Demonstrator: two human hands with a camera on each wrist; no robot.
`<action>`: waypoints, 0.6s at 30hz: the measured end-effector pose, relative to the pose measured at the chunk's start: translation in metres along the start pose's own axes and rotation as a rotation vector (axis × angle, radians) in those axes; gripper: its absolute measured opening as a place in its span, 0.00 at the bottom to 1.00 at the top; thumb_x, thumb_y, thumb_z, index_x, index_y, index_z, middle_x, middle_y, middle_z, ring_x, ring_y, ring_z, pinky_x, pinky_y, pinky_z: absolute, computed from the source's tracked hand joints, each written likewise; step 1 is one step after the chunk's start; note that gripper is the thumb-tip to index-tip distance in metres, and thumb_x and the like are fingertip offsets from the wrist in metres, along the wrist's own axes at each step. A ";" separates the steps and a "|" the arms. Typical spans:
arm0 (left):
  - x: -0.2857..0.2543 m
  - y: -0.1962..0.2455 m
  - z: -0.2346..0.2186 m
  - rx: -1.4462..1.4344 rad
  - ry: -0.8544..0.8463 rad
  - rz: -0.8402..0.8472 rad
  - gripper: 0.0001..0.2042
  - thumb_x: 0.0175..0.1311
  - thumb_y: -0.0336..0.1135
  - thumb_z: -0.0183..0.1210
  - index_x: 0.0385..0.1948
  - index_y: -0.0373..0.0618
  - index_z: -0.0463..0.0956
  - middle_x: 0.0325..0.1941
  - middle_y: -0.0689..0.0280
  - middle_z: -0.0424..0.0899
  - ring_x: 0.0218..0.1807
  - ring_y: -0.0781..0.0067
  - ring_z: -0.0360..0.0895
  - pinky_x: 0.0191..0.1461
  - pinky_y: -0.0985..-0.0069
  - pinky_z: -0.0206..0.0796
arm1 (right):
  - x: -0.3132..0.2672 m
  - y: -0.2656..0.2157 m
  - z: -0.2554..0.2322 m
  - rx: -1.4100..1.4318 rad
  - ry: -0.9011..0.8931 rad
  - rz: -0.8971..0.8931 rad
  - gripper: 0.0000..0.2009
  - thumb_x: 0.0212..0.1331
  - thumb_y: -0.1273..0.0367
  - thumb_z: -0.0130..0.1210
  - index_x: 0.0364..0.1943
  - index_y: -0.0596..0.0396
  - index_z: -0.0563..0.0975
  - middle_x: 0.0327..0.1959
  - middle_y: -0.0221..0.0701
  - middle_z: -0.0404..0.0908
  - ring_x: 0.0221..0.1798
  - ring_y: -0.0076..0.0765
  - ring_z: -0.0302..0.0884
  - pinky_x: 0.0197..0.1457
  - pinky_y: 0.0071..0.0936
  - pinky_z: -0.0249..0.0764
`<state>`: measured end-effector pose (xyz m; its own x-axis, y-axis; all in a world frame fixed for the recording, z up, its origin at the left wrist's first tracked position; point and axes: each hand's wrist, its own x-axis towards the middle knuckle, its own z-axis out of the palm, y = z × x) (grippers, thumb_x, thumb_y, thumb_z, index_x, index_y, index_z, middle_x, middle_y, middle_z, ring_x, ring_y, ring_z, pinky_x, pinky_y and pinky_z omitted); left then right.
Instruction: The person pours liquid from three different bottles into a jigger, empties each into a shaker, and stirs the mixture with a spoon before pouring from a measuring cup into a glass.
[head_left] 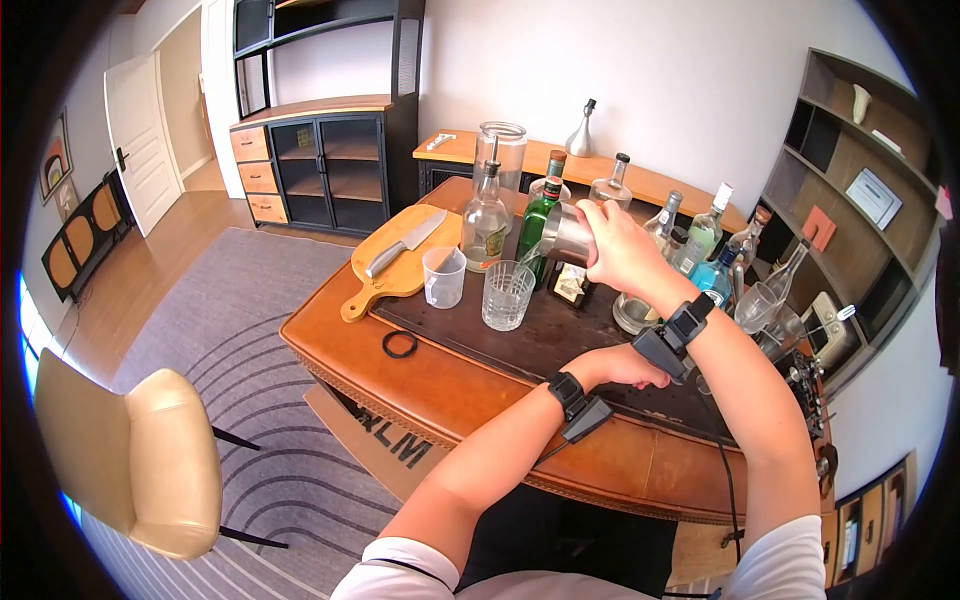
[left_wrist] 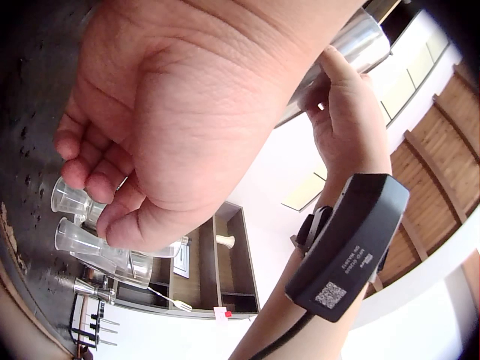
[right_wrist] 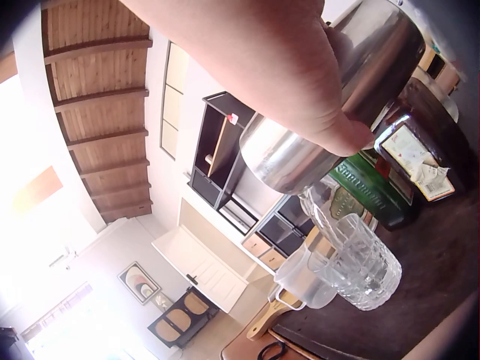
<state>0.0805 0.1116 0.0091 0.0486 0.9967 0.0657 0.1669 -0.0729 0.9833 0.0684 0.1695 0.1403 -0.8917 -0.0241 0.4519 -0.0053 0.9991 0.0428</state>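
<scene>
My right hand (head_left: 622, 245) grips a silver metal shaker tin (head_left: 567, 236), tilted with its mouth down to the left. From its lip a clear stream (right_wrist: 321, 214) runs into a cut-crystal glass (head_left: 507, 297) standing upright on the dark table inlay. A frosted plastic measuring cup (head_left: 444, 278) is just left of that glass. Behind the tin stand a green bottle (head_left: 533, 238) and a dark bottle with a pale label (right_wrist: 420, 154). Low over the table's near side, my left hand (head_left: 622, 368) is loosely curled and holds nothing, as the left wrist view shows.
A knife (head_left: 405, 245) lies on a wooden cutting board (head_left: 372, 283) at the left. Near the front edge is a black ring (head_left: 400, 345). Several bottles, among them a blue one (head_left: 716, 275), and stemmed glasses (head_left: 757, 305) crowd the right side. A black cable (head_left: 727, 470) trails down from a wrist.
</scene>
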 end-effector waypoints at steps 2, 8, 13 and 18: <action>-0.002 0.003 0.001 0.011 0.013 -0.012 0.08 0.59 0.37 0.67 0.32 0.44 0.80 0.27 0.72 0.79 0.26 0.79 0.72 0.32 0.76 0.66 | 0.001 0.002 0.000 -0.013 0.006 -0.005 0.32 0.46 0.75 0.68 0.59 0.49 0.69 0.50 0.42 0.73 0.55 0.54 0.79 0.52 0.47 0.80; -0.002 0.004 0.000 0.020 0.015 -0.025 0.07 0.57 0.34 0.65 0.32 0.44 0.80 0.28 0.72 0.80 0.26 0.79 0.72 0.31 0.76 0.66 | 0.001 0.006 0.000 -0.036 0.006 -0.011 0.34 0.45 0.73 0.70 0.61 0.47 0.68 0.48 0.43 0.74 0.55 0.54 0.79 0.51 0.49 0.81; 0.000 0.001 0.001 -0.010 0.018 -0.017 0.06 0.57 0.34 0.65 0.32 0.44 0.81 0.28 0.72 0.80 0.26 0.79 0.72 0.31 0.76 0.66 | 0.001 0.005 -0.001 -0.043 0.004 -0.023 0.35 0.45 0.73 0.70 0.61 0.47 0.68 0.49 0.43 0.73 0.55 0.54 0.79 0.51 0.48 0.81; -0.001 0.004 0.000 0.011 -0.001 -0.007 0.06 0.57 0.34 0.65 0.32 0.44 0.81 0.27 0.72 0.80 0.26 0.79 0.72 0.31 0.76 0.66 | 0.001 0.004 -0.003 -0.040 0.000 -0.021 0.33 0.45 0.73 0.71 0.59 0.46 0.69 0.48 0.42 0.73 0.55 0.54 0.80 0.51 0.48 0.81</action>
<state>0.0809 0.1103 0.0128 0.0481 0.9971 0.0589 0.1780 -0.0666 0.9818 0.0692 0.1730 0.1432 -0.8915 -0.0446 0.4508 -0.0055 0.9961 0.0876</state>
